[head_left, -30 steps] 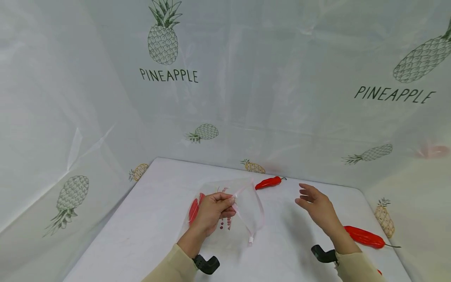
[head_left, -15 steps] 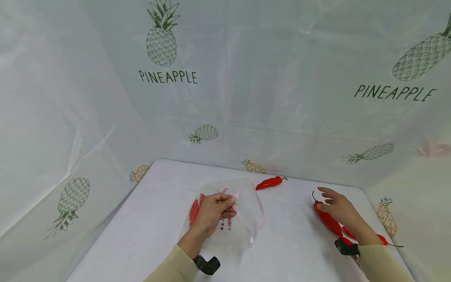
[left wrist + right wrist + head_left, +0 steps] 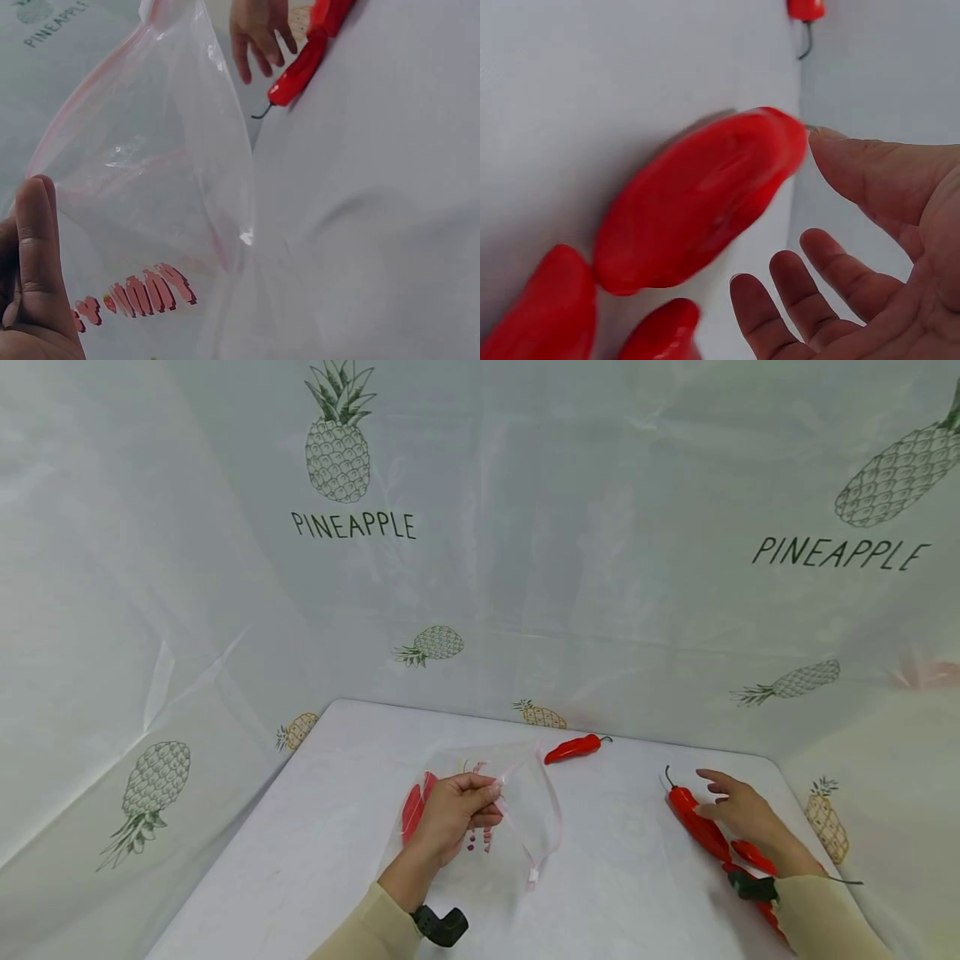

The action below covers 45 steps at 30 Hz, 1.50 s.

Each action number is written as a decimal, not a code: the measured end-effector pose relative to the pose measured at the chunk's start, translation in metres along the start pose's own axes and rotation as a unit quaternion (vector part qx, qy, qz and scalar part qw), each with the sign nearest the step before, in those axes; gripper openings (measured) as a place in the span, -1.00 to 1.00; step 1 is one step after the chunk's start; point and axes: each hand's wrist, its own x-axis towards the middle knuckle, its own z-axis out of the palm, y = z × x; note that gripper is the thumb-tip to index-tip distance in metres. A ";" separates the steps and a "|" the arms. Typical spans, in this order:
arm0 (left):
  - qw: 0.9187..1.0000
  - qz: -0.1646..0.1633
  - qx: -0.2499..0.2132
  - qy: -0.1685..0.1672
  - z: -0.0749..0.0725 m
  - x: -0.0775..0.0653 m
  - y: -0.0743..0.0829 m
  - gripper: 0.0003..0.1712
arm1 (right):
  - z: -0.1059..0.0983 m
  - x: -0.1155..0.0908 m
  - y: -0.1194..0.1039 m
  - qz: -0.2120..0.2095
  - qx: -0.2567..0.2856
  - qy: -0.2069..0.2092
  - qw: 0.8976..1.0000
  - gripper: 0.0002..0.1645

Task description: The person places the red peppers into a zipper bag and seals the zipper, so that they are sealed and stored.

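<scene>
Toward the lower right of the head view, we see the right hand (image 3: 744, 814), thumb and fingers apart, just right of a red pepper (image 3: 699, 823) slanting from its stem at upper left to lower right; we cannot tell whether the thumb touches. Well left, the left hand (image 3: 452, 814) pinches a clear bag (image 3: 528, 810). Beyond lies a second pepper (image 3: 576, 748).

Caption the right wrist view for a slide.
Right hand beside a red pepper on a white tabletop, two more peppers at the bottom edge and another pepper at the top.
</scene>
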 end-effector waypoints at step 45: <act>1.000 0.002 0.008 -0.002 0.000 -0.002 -0.004 -0.54 | 0.080 0.017 -0.060 0.035 0.153 0.046 0.987 0.02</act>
